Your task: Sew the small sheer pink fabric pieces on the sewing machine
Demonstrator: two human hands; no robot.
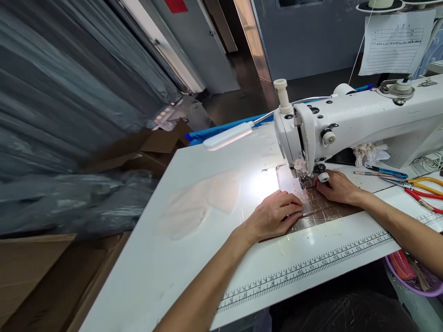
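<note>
My left hand (275,215) lies on the white table with its fingers curled, pressing a small pale piece with pink dots (296,190) toward the needle area. My right hand (337,186) rests just right of the presser foot (306,180), fingers bent and pinching the same small piece. Both hands sit on a brown taped patch (325,210) of the table, under the head of a white sewing machine (353,122). Bits of white lace (299,165) hang by the needle. What sits under the fingertips is mostly hidden.
A lit white gooseneck lamp (228,135) shines on the table. Pale fabric pieces (197,205) lie at left. Red and yellow handled scissors (420,191) and a blue tool (387,172) lie at right. A printed ruler (311,271) runs along the front edge. Cardboard boxes (138,152) and a purple basket (413,274) flank the table.
</note>
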